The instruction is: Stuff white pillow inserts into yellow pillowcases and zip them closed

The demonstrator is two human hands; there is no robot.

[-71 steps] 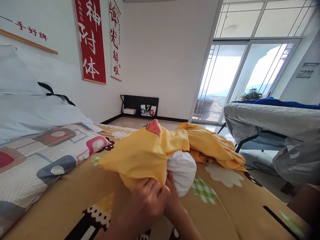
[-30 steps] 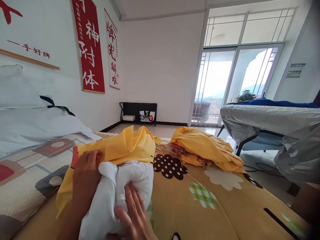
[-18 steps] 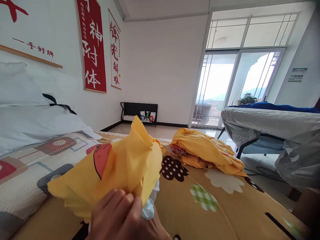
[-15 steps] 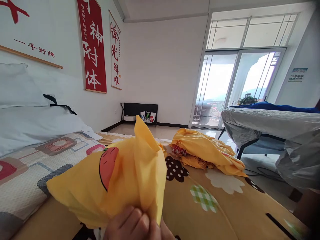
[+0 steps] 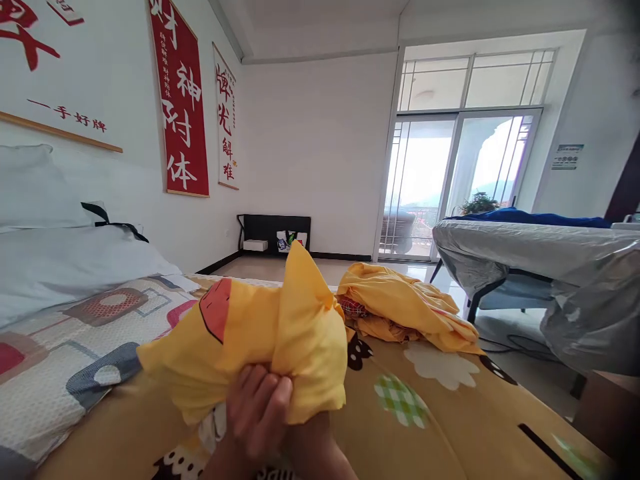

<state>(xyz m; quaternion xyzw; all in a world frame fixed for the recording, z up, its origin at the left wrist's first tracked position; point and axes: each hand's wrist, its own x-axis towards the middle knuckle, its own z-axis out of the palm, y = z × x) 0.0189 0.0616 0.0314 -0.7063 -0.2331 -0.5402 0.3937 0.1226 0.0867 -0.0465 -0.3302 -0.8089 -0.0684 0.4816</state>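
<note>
At lower centre, the left hand (image 5: 257, 405) clenched yellow cloth (image 5: 253, 313) stretching sideways above it; I couldn't see the right hand's fingers.

Left: red scroll (image 5: 181, 110) with white characters, narrower white scroll (image 5: 227, 127) just beyond. Far: low black rack (image 5: 267, 227) with white box (image 5: 255, 245). Right: plastic-draped tabletop (image 5: 530, 241) with blue cloth (image 5: 530, 217) on it, chair (image 5: 517, 292) partly under, glass sliding door (image 5: 423, 180) farther back.

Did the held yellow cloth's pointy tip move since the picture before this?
Yes: the tip moved right, nearer the right end of the shelf.
</note>
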